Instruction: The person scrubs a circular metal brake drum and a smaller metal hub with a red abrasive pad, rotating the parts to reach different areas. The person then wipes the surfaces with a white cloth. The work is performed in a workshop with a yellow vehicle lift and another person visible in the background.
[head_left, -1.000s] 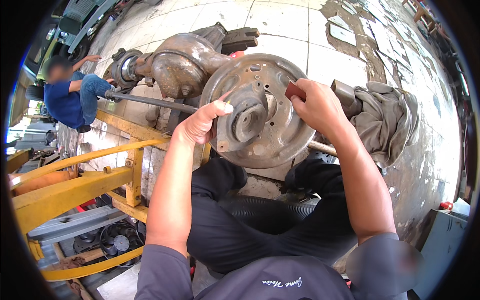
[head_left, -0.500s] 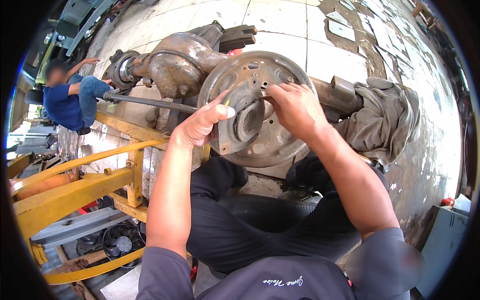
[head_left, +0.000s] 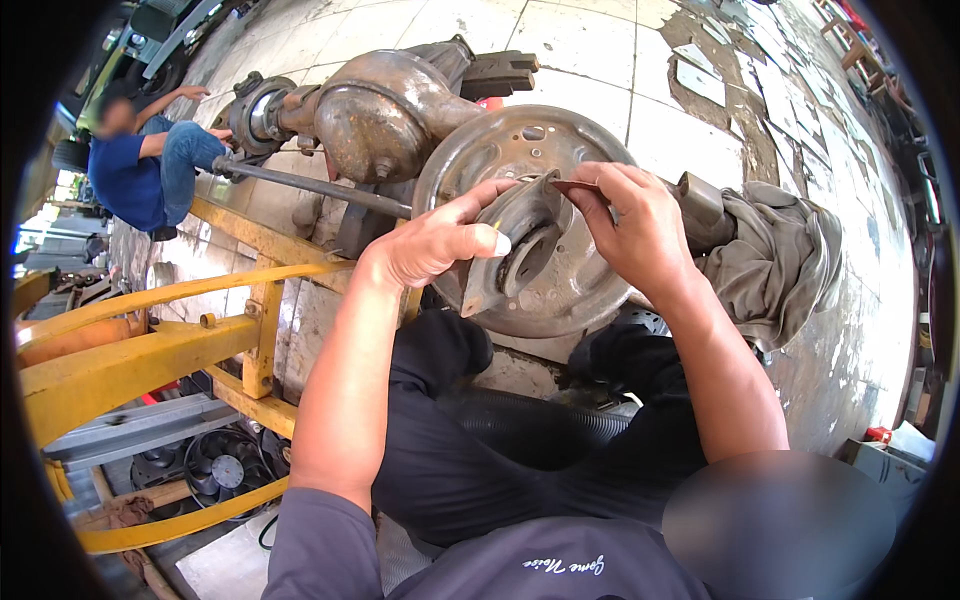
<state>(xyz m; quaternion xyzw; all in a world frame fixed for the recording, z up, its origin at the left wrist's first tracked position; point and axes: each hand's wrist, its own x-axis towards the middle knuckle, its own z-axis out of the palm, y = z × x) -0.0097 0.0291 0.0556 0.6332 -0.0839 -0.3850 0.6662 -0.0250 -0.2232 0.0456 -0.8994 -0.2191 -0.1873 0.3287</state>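
Note:
My left hand [head_left: 432,243] grips a grey metal flange plate [head_left: 484,284] by its left edge, thumb on the near face. The plate is tilted and has a raised round collar in its middle. Between the fingers and thumb of my right hand [head_left: 637,222] is a thin reddish-brown piece of sandpaper [head_left: 574,186], meeting the plate's top corner. Right behind both hands sits a round, rusty brake backing plate [head_left: 540,128] with several holes. It is mounted on a greasy axle housing [head_left: 372,108].
A grey-brown cloth [head_left: 775,260] drapes over the axle's right end. A long metal shaft [head_left: 310,187] and a yellow frame [head_left: 140,370] lie to the left. Beyond them crouches a person in blue [head_left: 135,180]. Radiator fans [head_left: 225,470] rest at lower left; broken tiles [head_left: 700,80] lie far right.
The flange plate has tipped, its face now more edge-on. My right hand has shifted slightly right, bringing the sandpaper into sight. The whole view has moved a little.

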